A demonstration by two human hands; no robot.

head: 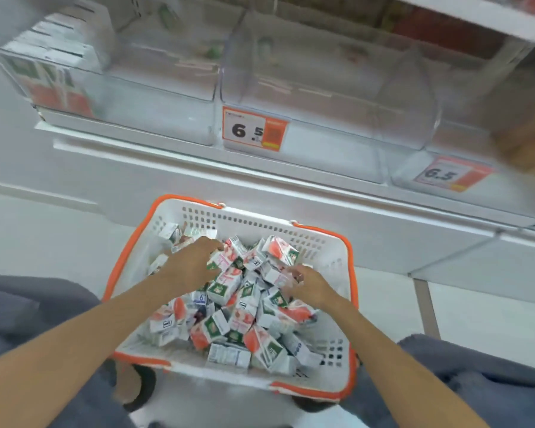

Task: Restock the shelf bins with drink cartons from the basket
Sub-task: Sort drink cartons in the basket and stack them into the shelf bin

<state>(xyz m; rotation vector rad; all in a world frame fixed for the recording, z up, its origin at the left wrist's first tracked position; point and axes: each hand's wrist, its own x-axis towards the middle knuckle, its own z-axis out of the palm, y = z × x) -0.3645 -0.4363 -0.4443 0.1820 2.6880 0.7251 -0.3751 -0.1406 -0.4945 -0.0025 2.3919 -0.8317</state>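
L hand (195, 264) has its fingers (213, 246) curled down over the top of the carton heap, closing on a pink-and-white carton (229, 253) near the far-left of the pile; looks like a grip forming, can't tell if it's fully clamped. R hand (311, 284) has fingers (297, 274) bent and bunched around a small white carton (275, 276) at the pile's right-centre, prob pinching it, though the blur hides the exact contact. The drink cartons (241, 316) lie loose and jumbled in the white basket (254, 217) w/ orange rim, which sits on the floor btwn the person's knees. Judging by look, these are small, light, boxy packs w/ stiff-ish card walls and slick printed faces: easy to crush at the corners, apt to slide if squeezed on the flat sides. Best hold is across two opposite narrow faces, several at once poss. Both forearms reach fwd and down, roughly parallel, wrists dropped, palms facing down into the basket. Above, the clear shelf bins (306, 97) are mostly bare; the left bin (56, 72) holds some upright cartons. A price tag (254, 131) hangs on the middle bin front. Restock seems early on.
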